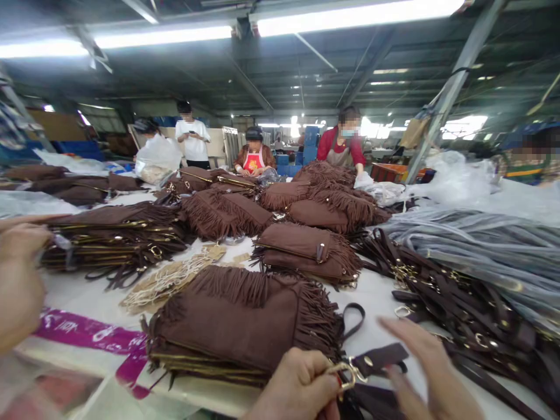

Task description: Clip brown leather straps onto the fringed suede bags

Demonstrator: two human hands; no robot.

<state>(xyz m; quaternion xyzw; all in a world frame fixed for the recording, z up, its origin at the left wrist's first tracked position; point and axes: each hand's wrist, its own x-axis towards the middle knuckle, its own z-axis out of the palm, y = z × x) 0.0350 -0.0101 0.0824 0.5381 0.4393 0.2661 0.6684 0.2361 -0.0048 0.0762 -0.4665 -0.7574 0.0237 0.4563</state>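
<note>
My left hand (300, 386) is at the bottom centre, fingers pinched on a gold clasp (345, 374) fixed to a dark brown strap (380, 357). My right hand (422, 373) is just right of it, fingers stretched out and apart beside the strap's end, holding nothing. Directly in front of my hands lies a brown fringed suede bag (245, 321) on top of a small stack of similar bags on the white table (87, 297). A strap loop (354, 318) pokes out by the bag's right side.
Several more fringed bags (306, 248) are piled across the table. Strap bundles with gold hardware (464, 303) lie right, grey plastic bags (472, 245) beyond. Tags on cords (170, 277) and flat zipped pieces (114, 236) lie left. Another person's hand (17, 280) enters at the left edge. Workers stand at the far side.
</note>
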